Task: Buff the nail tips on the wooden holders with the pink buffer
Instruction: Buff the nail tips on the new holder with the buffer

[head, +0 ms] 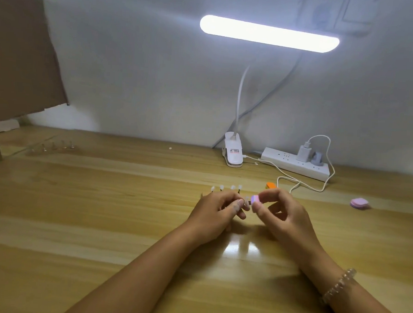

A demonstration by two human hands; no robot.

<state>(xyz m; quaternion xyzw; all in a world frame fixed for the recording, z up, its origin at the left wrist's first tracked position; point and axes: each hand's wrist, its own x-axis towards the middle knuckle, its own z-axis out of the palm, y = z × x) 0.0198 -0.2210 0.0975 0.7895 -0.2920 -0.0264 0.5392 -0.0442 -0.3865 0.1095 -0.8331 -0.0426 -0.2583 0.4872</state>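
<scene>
My right hand pinches a small pink buffer block between thumb and fingers, just above the wooden table. My left hand holds a nail-tip holder, its pale nail tip touching or nearly touching the buffer. Behind my left hand several more white nail tips stand in a row on a holder that my hand mostly hides. Another row of nail tips on small stands sits far left near the wall.
A clip lamp with a lit bar stands at the back, next to a white power strip with a charger and trailing cable. An orange block and a pink round pad lie to the right. Cardboard stands at the left.
</scene>
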